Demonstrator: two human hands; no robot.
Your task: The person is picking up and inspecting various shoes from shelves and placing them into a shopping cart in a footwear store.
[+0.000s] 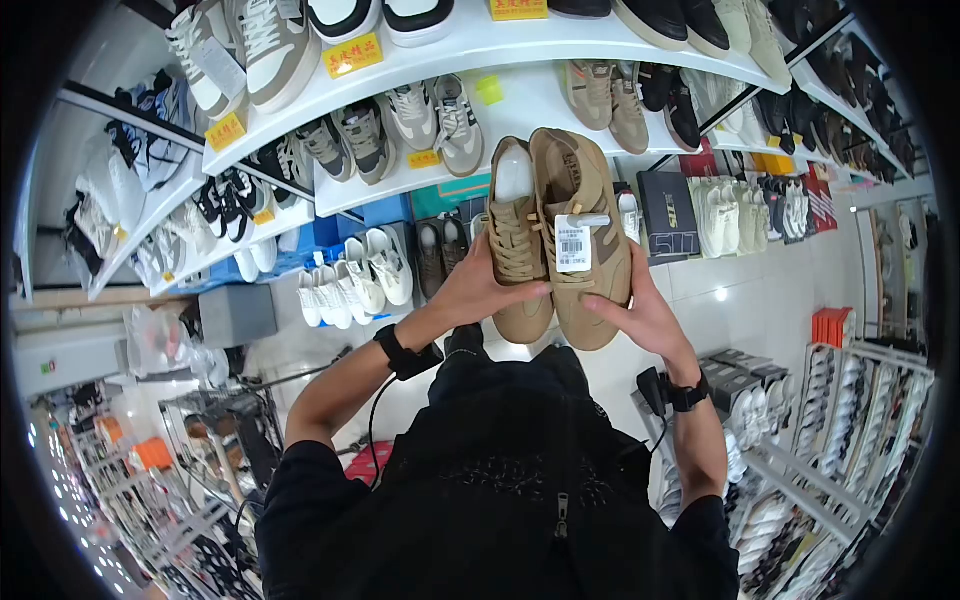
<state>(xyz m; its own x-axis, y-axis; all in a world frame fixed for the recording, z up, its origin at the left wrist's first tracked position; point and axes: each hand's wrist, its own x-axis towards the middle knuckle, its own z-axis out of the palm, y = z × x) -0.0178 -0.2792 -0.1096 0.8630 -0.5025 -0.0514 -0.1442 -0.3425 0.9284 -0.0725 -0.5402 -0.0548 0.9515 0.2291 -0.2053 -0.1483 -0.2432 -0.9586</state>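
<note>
Two tan lace-up shoes are held side by side in front of my chest, toes pointing toward me. My left hand (478,290) grips the left tan shoe (517,262), its thumb across the toe area. Around the outer side of the right tan shoe (592,284) my right hand (645,312) is wrapped, thumb on the toe. A white price tag (573,243) with a barcode lies over the laces of the right shoe. White stuffing (514,174) fills the opening of the left one.
Curved white shelves (530,83) with several pairs of shoes and yellow labels stand ahead. White shoes (383,272) are on a lower level. A dark shoebox (668,216) is at the right. Racks (850,440) of shoes stand at lower right, a wire cart (225,430) at lower left.
</note>
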